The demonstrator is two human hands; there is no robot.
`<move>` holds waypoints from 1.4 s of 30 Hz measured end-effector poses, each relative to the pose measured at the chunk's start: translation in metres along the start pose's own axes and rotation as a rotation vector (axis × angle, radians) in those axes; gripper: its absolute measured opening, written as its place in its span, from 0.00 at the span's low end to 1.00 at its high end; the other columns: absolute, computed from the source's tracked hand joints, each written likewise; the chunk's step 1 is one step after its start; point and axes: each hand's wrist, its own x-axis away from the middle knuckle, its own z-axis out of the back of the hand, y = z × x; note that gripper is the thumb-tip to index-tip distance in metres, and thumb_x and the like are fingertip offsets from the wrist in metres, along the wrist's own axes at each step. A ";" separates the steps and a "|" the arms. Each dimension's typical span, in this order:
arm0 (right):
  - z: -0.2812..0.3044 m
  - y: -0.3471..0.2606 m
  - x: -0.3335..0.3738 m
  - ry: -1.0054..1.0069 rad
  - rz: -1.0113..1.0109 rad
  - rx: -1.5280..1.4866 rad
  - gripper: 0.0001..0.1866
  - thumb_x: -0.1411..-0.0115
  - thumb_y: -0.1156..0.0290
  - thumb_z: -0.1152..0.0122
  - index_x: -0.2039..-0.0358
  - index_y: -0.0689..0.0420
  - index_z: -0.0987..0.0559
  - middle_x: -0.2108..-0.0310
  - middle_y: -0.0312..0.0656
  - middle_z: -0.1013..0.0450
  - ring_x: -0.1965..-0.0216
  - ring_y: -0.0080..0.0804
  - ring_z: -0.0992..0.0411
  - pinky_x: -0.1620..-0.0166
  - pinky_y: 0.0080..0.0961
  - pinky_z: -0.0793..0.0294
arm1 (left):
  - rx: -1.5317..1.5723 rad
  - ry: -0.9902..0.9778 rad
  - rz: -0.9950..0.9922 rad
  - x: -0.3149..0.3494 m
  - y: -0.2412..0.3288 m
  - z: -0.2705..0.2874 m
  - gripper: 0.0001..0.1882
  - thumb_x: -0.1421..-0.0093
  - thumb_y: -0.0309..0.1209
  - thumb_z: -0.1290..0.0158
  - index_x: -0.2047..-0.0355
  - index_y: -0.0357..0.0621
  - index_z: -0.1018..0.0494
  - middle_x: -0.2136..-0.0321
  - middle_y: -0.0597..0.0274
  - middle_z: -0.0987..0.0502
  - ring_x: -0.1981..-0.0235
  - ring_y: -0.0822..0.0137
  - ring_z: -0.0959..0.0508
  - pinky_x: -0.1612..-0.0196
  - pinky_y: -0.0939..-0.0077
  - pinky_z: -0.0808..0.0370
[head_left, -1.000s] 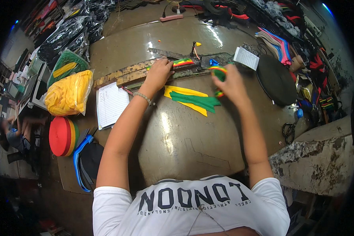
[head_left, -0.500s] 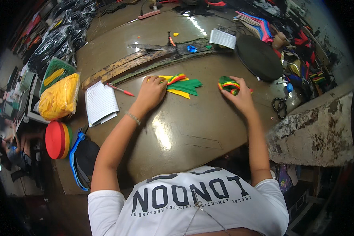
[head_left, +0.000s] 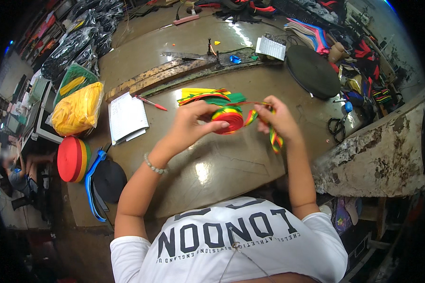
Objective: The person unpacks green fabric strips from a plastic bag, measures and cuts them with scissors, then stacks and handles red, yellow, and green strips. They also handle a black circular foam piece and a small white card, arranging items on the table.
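My left hand [head_left: 190,124] grips a small roll of red, yellow and green striped ribbon [head_left: 230,121] between thumb and fingers, above the middle of the table. To its right, my right hand [head_left: 279,119] pinches the loose part of the ribbon, whose tail [head_left: 275,139] hangs below the fingers. A stretch of ribbon runs between the two hands. Just beyond the roll lie a yellow fabric piece [head_left: 200,91] and a green fabric piece [head_left: 218,99], with striped ribbon across them. The roll partly covers the green piece.
Long wooden and metal bars [head_left: 165,73] cross the table behind the fabric. On the left are a notebook [head_left: 126,120], red pen [head_left: 152,103], bagged yellow fabric [head_left: 78,108] and webbing rolls [head_left: 71,160]. Black scissors [head_left: 336,128] and a large dark roll [head_left: 311,70] lie right.
The ribbon roll has passed from my right hand to my left, which came off the fabric pieces. My right hand now holds the unwound ribbon. Ribbon now lies along the fabric.
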 end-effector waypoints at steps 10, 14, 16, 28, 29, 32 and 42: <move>0.071 0.016 0.027 0.586 0.064 1.187 0.22 0.41 0.62 0.39 0.51 0.61 0.29 0.62 0.45 0.25 0.66 0.31 0.26 0.64 0.27 0.29 | 0.574 0.181 0.625 0.038 -0.028 0.017 0.27 0.44 0.32 0.39 0.49 0.27 0.32 0.74 0.62 0.22 0.76 0.77 0.22 0.73 0.86 0.23; -0.002 -0.006 0.028 0.714 0.514 0.898 0.22 0.40 0.62 0.43 0.49 0.62 0.29 0.51 0.53 0.29 0.49 0.44 0.31 0.46 0.38 0.34 | 0.636 0.189 0.729 0.041 -0.042 0.008 0.26 0.44 0.35 0.39 0.50 0.30 0.31 0.75 0.63 0.23 0.78 0.77 0.23 0.75 0.87 0.25; -0.065 0.001 0.028 0.337 0.402 0.597 0.25 0.40 0.60 0.41 0.48 0.64 0.29 0.48 0.54 0.31 0.46 0.44 0.32 0.45 0.36 0.33 | 0.622 0.198 0.733 0.043 -0.043 0.002 0.26 0.43 0.35 0.39 0.50 0.31 0.31 0.76 0.63 0.23 0.79 0.78 0.23 0.76 0.87 0.26; -0.085 0.035 0.015 -0.071 1.118 0.945 0.22 0.45 0.49 0.40 0.64 0.57 0.24 0.72 0.40 0.32 0.72 0.36 0.30 0.72 0.28 0.29 | 1.162 -0.089 0.857 0.079 -0.039 -0.009 0.17 0.36 0.32 0.49 0.52 0.31 0.29 0.67 0.58 0.21 0.78 0.74 0.22 0.74 0.82 0.21; -0.086 0.036 0.015 -0.049 1.185 0.898 0.21 0.44 0.50 0.42 0.65 0.57 0.24 0.71 0.40 0.31 0.72 0.36 0.30 0.72 0.28 0.29 | 1.223 -0.101 0.896 0.084 -0.039 -0.018 0.17 0.36 0.31 0.50 0.52 0.30 0.30 0.65 0.57 0.21 0.76 0.73 0.21 0.71 0.82 0.21; -0.093 0.042 0.012 0.070 1.232 0.696 0.16 0.38 0.58 0.50 0.72 0.59 0.27 0.73 0.42 0.31 0.75 0.38 0.30 0.75 0.31 0.30 | 1.674 -0.210 0.739 0.090 -0.035 -0.037 0.17 0.34 0.32 0.54 0.51 0.31 0.31 0.61 0.53 0.22 0.69 0.66 0.20 0.63 0.77 0.21; -0.075 0.037 -0.005 -0.048 1.104 1.050 0.12 0.44 0.67 0.45 0.82 0.56 0.31 0.81 0.40 0.38 0.80 0.36 0.33 0.77 0.33 0.33 | -0.121 0.093 0.267 0.069 0.033 -0.028 0.20 0.52 0.30 0.34 0.61 0.32 0.24 0.72 0.52 0.22 0.73 0.66 0.20 0.67 0.76 0.22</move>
